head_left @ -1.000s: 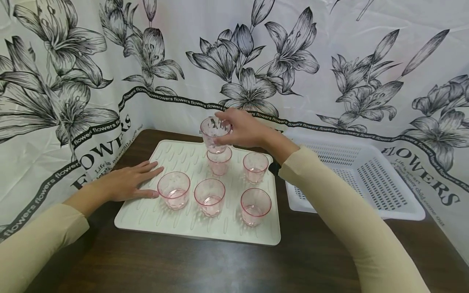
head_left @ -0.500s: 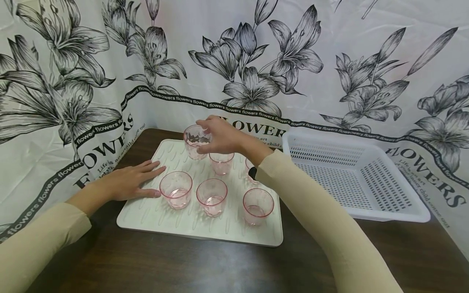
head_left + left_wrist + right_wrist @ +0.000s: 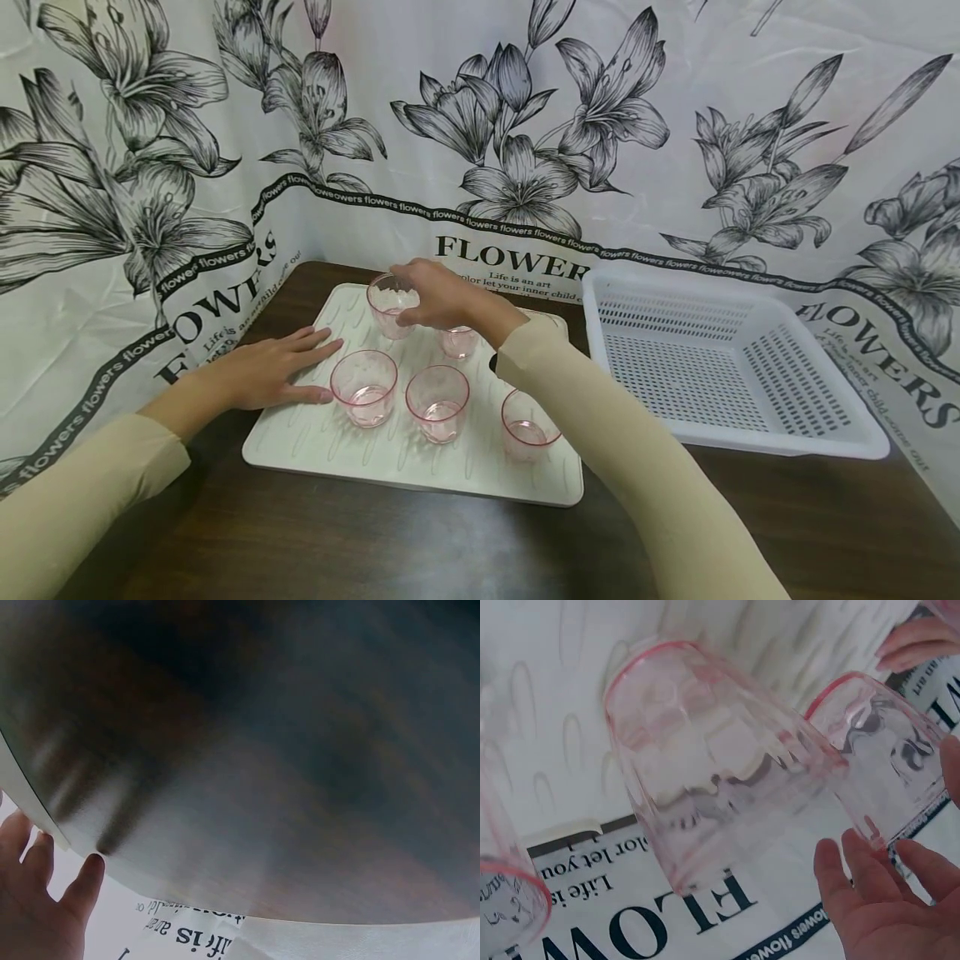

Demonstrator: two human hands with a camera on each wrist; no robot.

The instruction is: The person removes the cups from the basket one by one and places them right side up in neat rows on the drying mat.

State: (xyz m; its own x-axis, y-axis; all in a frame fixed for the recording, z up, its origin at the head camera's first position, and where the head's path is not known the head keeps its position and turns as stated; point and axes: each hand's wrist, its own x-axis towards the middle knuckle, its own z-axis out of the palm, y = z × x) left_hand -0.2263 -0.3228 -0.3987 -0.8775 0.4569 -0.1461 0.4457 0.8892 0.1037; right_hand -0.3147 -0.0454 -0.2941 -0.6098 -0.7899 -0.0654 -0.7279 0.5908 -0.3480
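My right hand (image 3: 435,293) grips a clear pink-rimmed cup (image 3: 384,315) by its side, at the back left of the white ridged mat (image 3: 360,467). Whether its base touches the mat I cannot tell. Just right of it stands another cup (image 3: 457,343), partly behind the hand; in the right wrist view that cup (image 3: 720,765) looms large. Along the front stand a left cup (image 3: 364,392), a middle cup (image 3: 438,408) and a right cup (image 3: 525,429). Spread flat, my left hand (image 3: 262,373) rests on the mat's left edge, thumb close to the left cup.
A white perforated plastic basket (image 3: 675,427) stands on the dark wooden table (image 3: 360,542), right of the mat. Behind hangs a white cloth (image 3: 420,221) printed with flowers and lettering. My right forearm crosses over the mat's right side, hiding part of it.
My right hand has carried its cup leftward and down, from above the back middle cup to the mat's back left. My forearm now hides the back right cup. The left hand stays put.
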